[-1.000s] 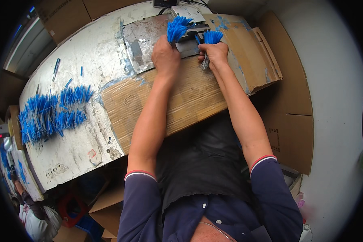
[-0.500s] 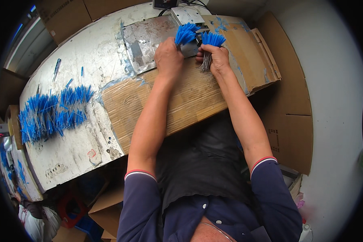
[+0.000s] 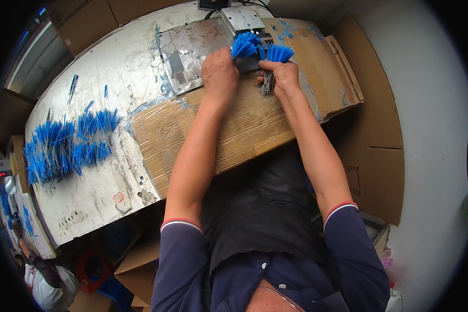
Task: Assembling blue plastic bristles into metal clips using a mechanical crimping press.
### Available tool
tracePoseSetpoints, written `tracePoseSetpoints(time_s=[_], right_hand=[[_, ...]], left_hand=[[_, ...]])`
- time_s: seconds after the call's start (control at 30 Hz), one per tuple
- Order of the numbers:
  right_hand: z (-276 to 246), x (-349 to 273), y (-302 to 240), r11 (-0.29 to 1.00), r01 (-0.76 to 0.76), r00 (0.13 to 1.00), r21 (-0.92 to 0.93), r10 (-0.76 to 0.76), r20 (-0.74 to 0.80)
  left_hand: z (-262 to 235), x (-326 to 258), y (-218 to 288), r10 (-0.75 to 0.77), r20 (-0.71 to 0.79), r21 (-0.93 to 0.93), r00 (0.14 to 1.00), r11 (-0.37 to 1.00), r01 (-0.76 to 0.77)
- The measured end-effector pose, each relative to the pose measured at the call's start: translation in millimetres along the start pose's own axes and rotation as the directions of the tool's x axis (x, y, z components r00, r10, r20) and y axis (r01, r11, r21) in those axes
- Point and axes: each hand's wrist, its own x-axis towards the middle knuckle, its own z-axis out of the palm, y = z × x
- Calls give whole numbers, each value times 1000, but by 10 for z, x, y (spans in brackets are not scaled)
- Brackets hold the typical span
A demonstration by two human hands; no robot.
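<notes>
My left hand point(image 3: 221, 72) is closed around a bunch of blue-tipped wires point(image 3: 245, 45), whose blue ends fan out beyond the fingers. Close beside it, my right hand point(image 3: 283, 76) grips a second bunch of blue-tipped wires point(image 3: 276, 53); its thin grey strands hang out below the fingers. Both bunches are over the near right part of a worn metal plate point(image 3: 192, 44), just in front of a small metal device point(image 3: 242, 20). Exactly how the left fingers wrap the bunch is hidden behind the back of that hand.
Piles of blue-tipped wires point(image 3: 54, 148) lie at the left of the white worktable point(image 3: 125, 179), with a pen point(image 3: 73, 88) behind them. Taped cardboard point(image 3: 182, 132) covers the table's near edge. A cardboard box point(image 3: 322, 67) stands right. Another person's arm point(image 3: 24, 247) shows at lower left.
Both hands have shifted slightly, with their bunches moving a little to the right and nearer. At lower left, the other person's arm has moved into clearer view.
</notes>
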Motion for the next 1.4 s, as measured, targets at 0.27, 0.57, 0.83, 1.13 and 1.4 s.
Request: tracePoseSetpoints(time_s=[0.27,0.57,0.83,1.13,1.4], right_hand=[[6,44,-10,990,19,1000,-138,-17,11],[108,169,52,958,60,998,-282,-67,-14],[174,169,63,954,83,994,-287,-100,-43],[87,50,-13,998,38,999,-53,-38,6],[-28,8,55,998,63,997,-15,-62,52]], left_hand=[[48,-1,-33,-131,-71,-21,989,991,130],[15,11,-53,-249,-136,-185,959,957,222],[18,32,-41,-225,-148,-171,963,965,200],[9,0,-35,-156,-101,-133,983,981,142],[15,1,-27,-82,-37,-77,996,994,79]])
